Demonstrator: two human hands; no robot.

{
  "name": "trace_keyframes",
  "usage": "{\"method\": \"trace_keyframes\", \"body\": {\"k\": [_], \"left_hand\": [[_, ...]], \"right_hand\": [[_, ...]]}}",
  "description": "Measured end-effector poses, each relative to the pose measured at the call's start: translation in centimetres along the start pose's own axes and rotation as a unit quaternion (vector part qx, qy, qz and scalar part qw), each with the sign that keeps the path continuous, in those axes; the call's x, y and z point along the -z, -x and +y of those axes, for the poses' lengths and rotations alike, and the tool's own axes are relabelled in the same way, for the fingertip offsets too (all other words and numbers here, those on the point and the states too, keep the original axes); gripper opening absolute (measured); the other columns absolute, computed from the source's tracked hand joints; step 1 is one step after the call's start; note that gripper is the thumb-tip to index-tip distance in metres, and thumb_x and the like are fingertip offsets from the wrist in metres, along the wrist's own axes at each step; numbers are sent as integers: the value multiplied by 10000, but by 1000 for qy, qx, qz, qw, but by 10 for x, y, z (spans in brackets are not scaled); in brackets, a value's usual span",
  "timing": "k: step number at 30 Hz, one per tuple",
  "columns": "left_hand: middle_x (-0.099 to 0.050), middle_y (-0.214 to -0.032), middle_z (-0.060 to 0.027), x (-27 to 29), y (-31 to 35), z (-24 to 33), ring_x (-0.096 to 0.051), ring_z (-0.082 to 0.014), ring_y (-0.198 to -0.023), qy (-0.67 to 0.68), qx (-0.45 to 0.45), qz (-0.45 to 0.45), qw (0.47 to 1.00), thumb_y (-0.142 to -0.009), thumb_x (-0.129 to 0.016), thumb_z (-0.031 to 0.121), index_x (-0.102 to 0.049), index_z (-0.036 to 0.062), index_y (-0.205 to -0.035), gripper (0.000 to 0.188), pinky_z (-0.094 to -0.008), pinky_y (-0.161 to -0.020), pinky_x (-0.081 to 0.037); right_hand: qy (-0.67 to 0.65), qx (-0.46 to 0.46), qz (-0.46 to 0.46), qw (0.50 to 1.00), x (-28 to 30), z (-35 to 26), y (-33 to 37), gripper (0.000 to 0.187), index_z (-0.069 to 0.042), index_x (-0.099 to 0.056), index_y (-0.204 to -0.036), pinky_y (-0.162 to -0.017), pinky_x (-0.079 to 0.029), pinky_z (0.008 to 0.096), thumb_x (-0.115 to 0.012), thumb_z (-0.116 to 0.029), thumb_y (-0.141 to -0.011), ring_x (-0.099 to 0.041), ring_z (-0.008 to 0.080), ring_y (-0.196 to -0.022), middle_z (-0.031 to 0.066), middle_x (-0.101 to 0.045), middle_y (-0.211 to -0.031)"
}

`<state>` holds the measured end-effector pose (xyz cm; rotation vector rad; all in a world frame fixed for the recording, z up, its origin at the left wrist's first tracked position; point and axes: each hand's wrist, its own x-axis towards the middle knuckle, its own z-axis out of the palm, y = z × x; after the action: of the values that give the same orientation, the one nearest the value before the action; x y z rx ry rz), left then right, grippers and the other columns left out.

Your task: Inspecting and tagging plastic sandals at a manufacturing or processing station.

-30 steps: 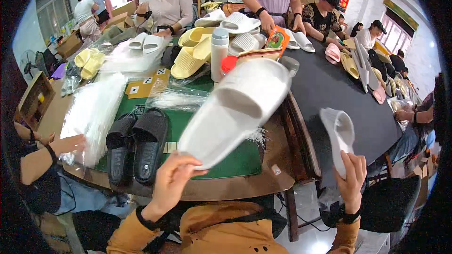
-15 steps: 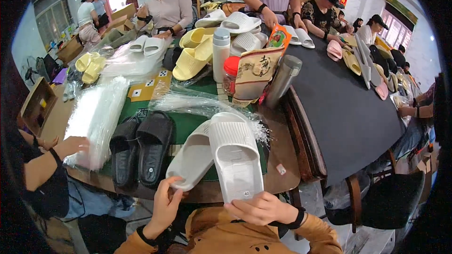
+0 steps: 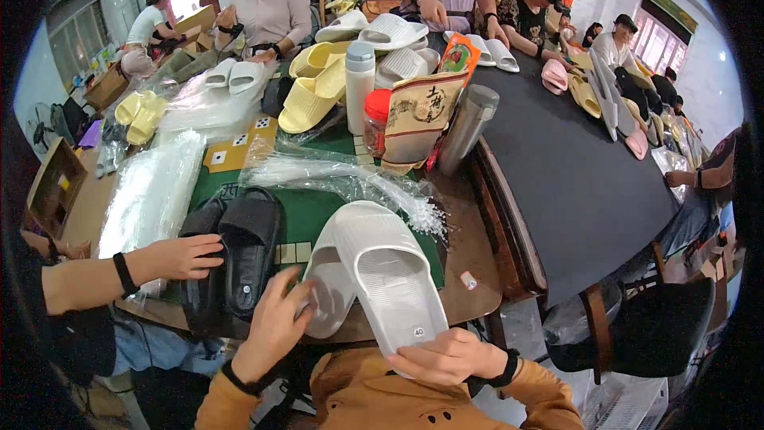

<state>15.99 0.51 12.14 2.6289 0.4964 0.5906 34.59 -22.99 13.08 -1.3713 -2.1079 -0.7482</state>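
My right hand (image 3: 446, 357) is closed on the heel of a white slide slipper (image 3: 394, 279), tilted up with its footbed facing me and its toe away. A second white slipper (image 3: 328, 302) rests on the table edge, partly behind the first. My left hand (image 3: 274, 322) is beside that second slipper's heel, fingers apart and slightly blurred, with nothing in its grip. To the left lies a pair of black slippers (image 3: 251, 259). A co-worker's hand (image 3: 187, 256) reaches in from the left and touches the nearer black one.
Behind the slippers lies a bundle of white plastic ties (image 3: 350, 179). A stack of clear bags (image 3: 151, 191) is at left. A white bottle (image 3: 360, 87), red-lidded jar (image 3: 376, 123), paper pouch (image 3: 422, 119) and grey flask (image 3: 469, 127) stand beyond. A dark table (image 3: 581, 175) adjoins at right.
My left fingers have come off the second slipper's heel and spread. The upper white slipper has shifted slightly nearer me. The co-worker's hand has moved from the bags to the black slippers.
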Motion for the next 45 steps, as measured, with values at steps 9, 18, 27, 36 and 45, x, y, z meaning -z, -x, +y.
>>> {"method": "trace_keyframes", "body": {"k": [9,18,27,36,45], "left_hand": [[-490,-1204,-230,-41,-37,-31,-519,-414,-1039,-79,-12,-24,997,-785,-654,87,-549,-31,-1091,345,-469,-854,-470],[-470,-1198,-229,-13,3,-35,-570,-439,-991,-149,95,-35,984,-816,-668,165,-555,-10,-1155,398,-473,-795,-513],[-446,-1162,-225,-13,-3,-16,-624,-416,-849,-95,88,-63,990,-810,-697,177,-569,23,-1195,435,-449,-717,-534],[-568,-742,-148,31,-57,-6,-600,-353,-717,-71,23,-122,990,-837,-665,203,-703,74,-930,164,-435,-645,-480],[-632,-838,-177,10,-139,-4,-615,-355,-791,116,-31,-210,970,-894,-607,224,-652,-15,-902,243,-405,-686,-474]], "right_hand": [[25,-32,-26,999,8,-2,9,409,-135,-670,-1184,-735,-366,195,-647,-171,-777,-520,31,-877,-71,-573,-1064],[-38,-31,-83,995,-76,1,17,515,-61,-526,-1327,-777,-410,248,-556,-186,-828,-515,111,-925,5,-553,-1103],[-190,-148,-114,964,-86,16,17,564,-47,-519,-1315,-1006,-405,393,-670,-267,-818,-521,254,-1123,69,-554,-1159],[-78,-555,59,826,-55,82,57,162,-32,-592,-963,-636,-496,362,-681,-64,-832,-614,277,-741,139,-565,-922],[-74,-546,30,834,-84,100,69,182,-28,-592,-885,-636,-485,406,-727,-116,-801,-594,351,-753,131,-569,-899]]}}
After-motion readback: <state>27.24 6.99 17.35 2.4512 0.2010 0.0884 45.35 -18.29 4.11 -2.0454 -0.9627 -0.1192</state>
